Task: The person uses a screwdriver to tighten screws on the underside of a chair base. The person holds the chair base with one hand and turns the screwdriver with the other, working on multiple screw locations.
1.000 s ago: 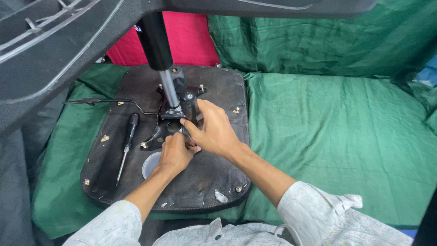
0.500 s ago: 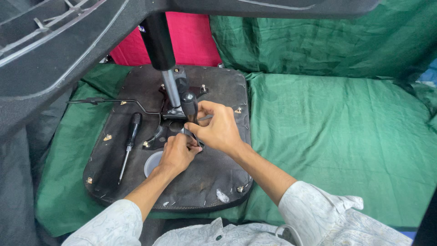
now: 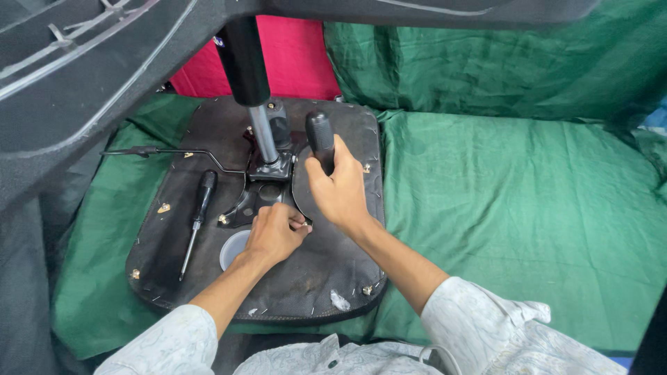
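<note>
An upturned black chair seat lies on green cloth. A dark metal mechanism plate is at its middle, with a silver gas cylinder rising from it. My right hand grips the black handle of a tool held upright just right of the cylinder; its shaft is hidden behind the hand. My left hand rests on the seat below the plate, fingertips pinched on a small pale piece right under my right hand.
A black-handled screwdriver lies on the seat's left side. A thin lever rod runs left from the plate. The chair's black base looms at upper left. Green cloth covers the surface; a red cushion stands behind.
My right hand has come up off the mechanism plate and now holds the black tool handle upright. My left hand has drawn slightly toward me.
</note>
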